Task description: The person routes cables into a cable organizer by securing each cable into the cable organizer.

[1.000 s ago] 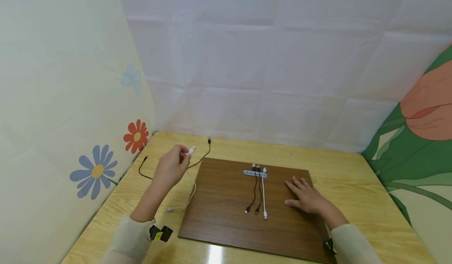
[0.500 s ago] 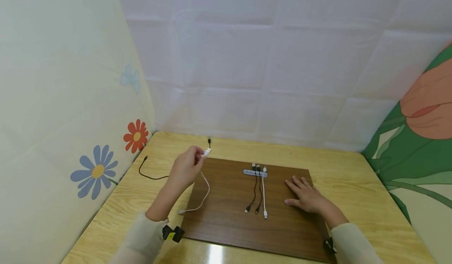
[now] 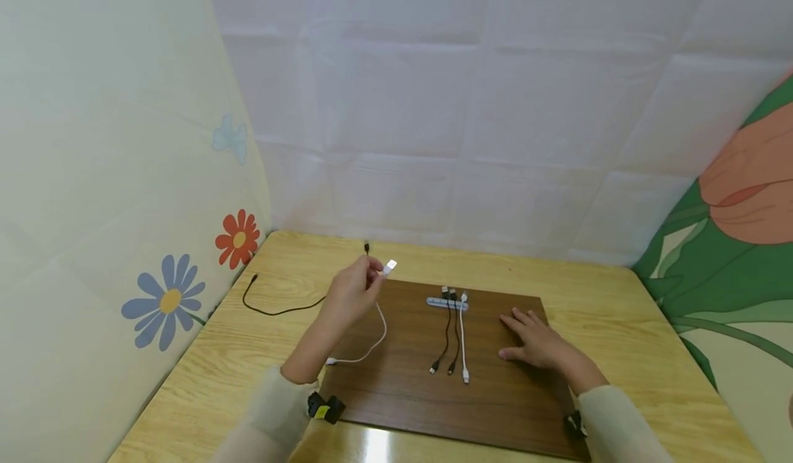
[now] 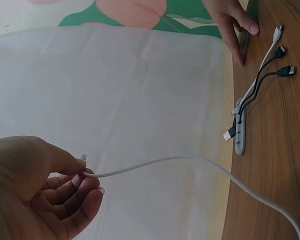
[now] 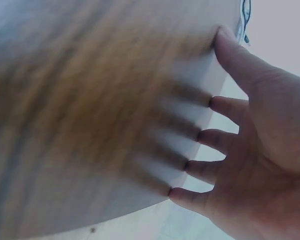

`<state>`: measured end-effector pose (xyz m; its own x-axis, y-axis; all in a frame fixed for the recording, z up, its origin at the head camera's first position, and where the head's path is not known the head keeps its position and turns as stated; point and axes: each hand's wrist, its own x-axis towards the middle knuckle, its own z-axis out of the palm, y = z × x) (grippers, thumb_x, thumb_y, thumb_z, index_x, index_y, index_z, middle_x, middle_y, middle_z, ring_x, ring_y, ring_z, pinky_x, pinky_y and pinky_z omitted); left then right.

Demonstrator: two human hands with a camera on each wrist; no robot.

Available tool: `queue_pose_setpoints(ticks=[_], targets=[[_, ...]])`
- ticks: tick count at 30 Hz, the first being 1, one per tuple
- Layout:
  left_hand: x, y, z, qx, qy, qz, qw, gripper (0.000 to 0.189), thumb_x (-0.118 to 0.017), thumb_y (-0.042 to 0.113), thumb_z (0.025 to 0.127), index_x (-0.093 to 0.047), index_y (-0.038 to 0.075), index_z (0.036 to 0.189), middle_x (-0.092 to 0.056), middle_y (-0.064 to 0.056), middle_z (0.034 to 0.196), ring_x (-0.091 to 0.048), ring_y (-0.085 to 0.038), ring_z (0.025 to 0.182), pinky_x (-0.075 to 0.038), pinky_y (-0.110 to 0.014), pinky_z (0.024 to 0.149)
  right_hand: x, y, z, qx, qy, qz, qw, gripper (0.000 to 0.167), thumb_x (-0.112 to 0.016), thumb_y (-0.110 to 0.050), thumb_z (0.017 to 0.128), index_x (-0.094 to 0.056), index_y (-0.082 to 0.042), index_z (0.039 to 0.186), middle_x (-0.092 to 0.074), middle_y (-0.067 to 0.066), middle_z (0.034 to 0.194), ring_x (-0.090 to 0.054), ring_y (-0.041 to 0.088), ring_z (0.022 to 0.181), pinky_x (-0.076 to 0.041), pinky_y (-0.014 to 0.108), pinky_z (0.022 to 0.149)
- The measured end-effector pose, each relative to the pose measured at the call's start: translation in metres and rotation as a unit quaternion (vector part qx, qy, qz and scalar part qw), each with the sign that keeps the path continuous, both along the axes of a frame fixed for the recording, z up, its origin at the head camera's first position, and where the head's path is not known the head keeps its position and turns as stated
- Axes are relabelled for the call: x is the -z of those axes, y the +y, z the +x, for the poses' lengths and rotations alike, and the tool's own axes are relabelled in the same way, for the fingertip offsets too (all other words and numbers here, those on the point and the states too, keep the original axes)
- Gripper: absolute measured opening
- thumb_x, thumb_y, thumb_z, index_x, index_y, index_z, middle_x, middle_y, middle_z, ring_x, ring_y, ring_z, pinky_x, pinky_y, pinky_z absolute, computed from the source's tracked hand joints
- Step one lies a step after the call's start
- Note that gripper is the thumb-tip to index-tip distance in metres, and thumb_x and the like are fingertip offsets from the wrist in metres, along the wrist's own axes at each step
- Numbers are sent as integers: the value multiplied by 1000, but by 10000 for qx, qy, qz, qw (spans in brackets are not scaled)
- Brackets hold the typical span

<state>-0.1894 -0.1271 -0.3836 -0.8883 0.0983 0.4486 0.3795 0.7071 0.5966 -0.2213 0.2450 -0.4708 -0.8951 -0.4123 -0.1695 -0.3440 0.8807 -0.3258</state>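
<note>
Between thumb and fingers my left hand [image 3: 354,289] pinches one end of a white USB cable [image 3: 385,325], its plug pointing up past the fingertips. The cable sags from the hand, and its other end lies at the left edge of the dark wooden board [image 3: 409,397]. My right hand [image 3: 537,343] rests on the board's right side with fingers spread, fingertips touching the surface in the right wrist view. On the board a light blue cable clip [image 3: 436,303] holds two black cables [image 3: 446,336] and another white cable [image 3: 463,342] side by side.
Left of the board, a black cable [image 3: 279,312] lies on the light wooden table [image 3: 248,353] and runs behind the left hand, with a black plug [image 3: 367,248] showing at the back. A white cloth wall [image 3: 396,105] rises behind the table.
My left hand has moved right, from beside the board to over its upper left part, drawing the white USB cable along. The right hand has stayed in place.
</note>
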Motion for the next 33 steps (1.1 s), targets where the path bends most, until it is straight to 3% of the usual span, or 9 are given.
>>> queue_pose_setpoints(ticks=[9, 18, 25, 33], targets=[[4, 16, -1, 178, -290, 84, 9994, 11, -65, 6, 97, -64, 1, 107, -65, -3, 84, -56, -11, 70, -49, -23, 62, -11, -20, -8, -126, 158, -421, 9989, 64, -71, -32, 95, -51, 5, 143, -36, 37, 151, -36, 57, 137, -30, 67, 111], [8, 28, -4, 200, -210, 193, 9994, 12, -67, 10, 97, -65, 3, 107, -69, -3, 86, -60, -11, 71, -50, -22, 63, -29, -46, -19, -240, 587, -907, 9939, 50, -63, -29, 101, -55, 2, 140, -56, 26, 140, -51, 47, 130, -39, 63, 107], [9, 40, -4, 389, -488, 402, 9972, 16, -65, 14, 100, -63, 3, 111, -71, -6, 93, -63, -13, 75, -51, -22, 61, -43, -75, -20, -5, 631, -1952, 9787, 40, -59, -30, 104, -62, -3, 134, -67, 14, 128, -64, 32, 115, -52, 51, 97], [20, 52, -9, 519, -885, 738, 9920, 16, -65, 10, 99, -62, 4, 113, -70, -6, 96, -64, -16, 83, -54, -25, 72, -54, -102, -19, 300, 348, -2906, 9558, 36, -56, -31, 105, -67, -6, 129, -72, 11, 118, -68, 29, 109, -54, 49, 95]])
